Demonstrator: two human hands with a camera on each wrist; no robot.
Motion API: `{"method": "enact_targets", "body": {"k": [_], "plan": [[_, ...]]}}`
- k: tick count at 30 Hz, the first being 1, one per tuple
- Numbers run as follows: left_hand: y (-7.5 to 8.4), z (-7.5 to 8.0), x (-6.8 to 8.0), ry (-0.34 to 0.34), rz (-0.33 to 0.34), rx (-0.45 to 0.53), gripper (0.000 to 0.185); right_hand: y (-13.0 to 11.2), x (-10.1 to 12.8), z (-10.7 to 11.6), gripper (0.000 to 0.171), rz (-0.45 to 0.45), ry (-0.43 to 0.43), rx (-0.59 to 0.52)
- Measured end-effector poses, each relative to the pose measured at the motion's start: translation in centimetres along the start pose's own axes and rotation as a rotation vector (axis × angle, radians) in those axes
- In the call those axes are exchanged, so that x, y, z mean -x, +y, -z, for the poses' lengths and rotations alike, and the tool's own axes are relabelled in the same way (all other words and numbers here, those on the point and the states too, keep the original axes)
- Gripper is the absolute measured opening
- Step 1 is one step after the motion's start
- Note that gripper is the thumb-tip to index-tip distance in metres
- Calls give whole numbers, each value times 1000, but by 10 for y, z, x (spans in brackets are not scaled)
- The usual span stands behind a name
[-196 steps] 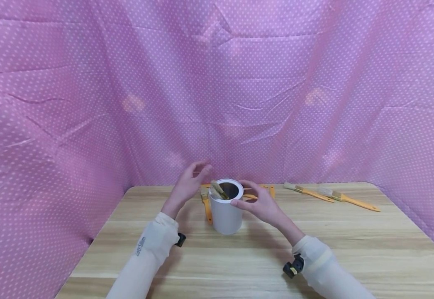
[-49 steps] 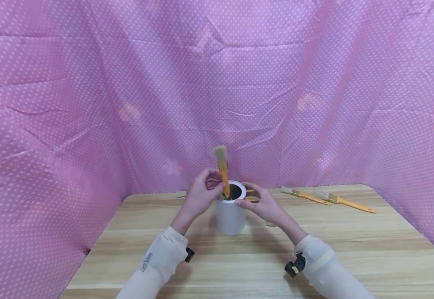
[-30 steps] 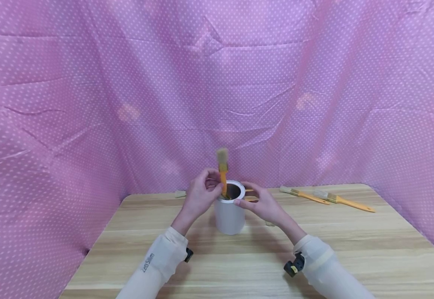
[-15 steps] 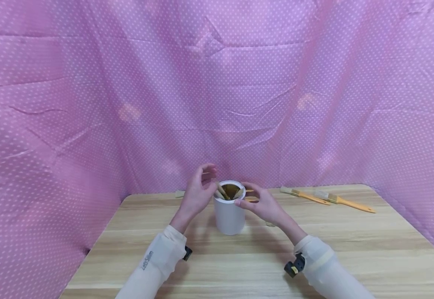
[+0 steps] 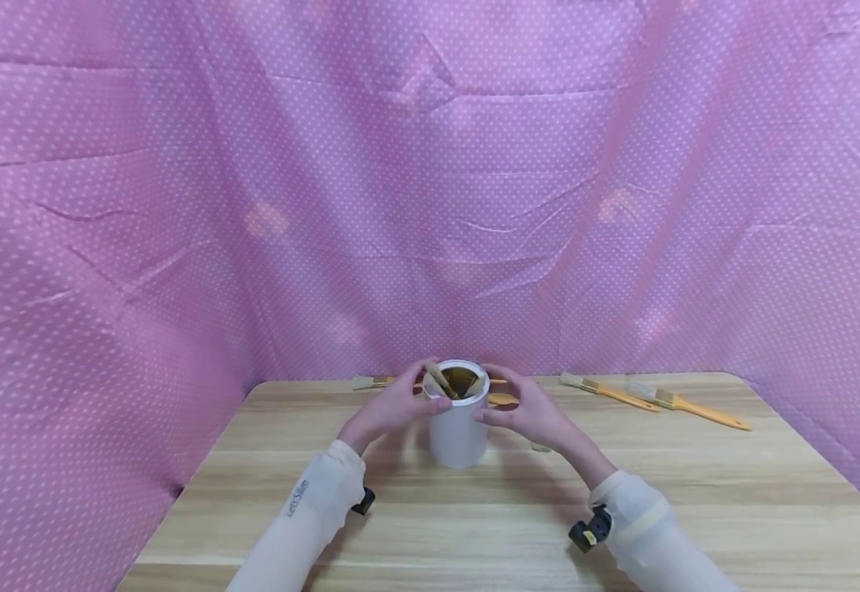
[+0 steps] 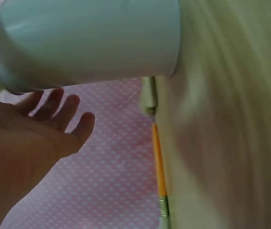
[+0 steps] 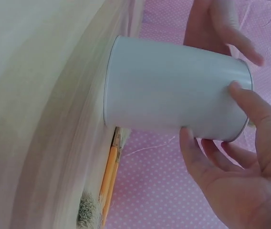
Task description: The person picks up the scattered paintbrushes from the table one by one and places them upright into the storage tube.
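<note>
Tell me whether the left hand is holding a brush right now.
No: in the head view the left hand rests against the white can, and the brushes stand inside it.

a makeshift recording booth rather than a lived-in room — pink dotted cloth point(image 5: 430, 205) hangs creased on three sides, closing off a plain wooden table point(image 5: 474, 510) that carries only a white can point(image 5: 458, 427) and a few paintbrushes point(image 5: 689, 404).
</note>
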State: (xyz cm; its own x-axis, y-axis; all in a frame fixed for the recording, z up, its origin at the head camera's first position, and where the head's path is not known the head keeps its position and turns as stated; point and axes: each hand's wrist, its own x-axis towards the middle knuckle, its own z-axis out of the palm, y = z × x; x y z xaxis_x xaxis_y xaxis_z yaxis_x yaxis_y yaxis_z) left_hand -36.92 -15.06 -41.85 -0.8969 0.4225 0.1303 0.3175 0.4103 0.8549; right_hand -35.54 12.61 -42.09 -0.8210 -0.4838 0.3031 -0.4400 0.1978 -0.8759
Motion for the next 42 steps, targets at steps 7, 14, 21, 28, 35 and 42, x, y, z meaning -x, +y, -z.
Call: {"method": "enact_targets", "body": {"k": [7,14,21,28,35,42], "plan": [[-8,1,5,0,-57,50,81,3,-1,1,75,50,-56,-28],[-12,8,25,14,-22,59,86,11,10,1,63,7,-80,0],[-21,22,45,36,-20,42,75,23,16,13,52,-51,-20,83],[-28,40,60,91,13,51,78,34,18,33,47,-41,-17,156],[-37,52,78,144,76,24,81,41,31,49,43,-41,-3,197],[-44,62,88,155,61,24,81,48,52,74,40,-111,24,283]]}}
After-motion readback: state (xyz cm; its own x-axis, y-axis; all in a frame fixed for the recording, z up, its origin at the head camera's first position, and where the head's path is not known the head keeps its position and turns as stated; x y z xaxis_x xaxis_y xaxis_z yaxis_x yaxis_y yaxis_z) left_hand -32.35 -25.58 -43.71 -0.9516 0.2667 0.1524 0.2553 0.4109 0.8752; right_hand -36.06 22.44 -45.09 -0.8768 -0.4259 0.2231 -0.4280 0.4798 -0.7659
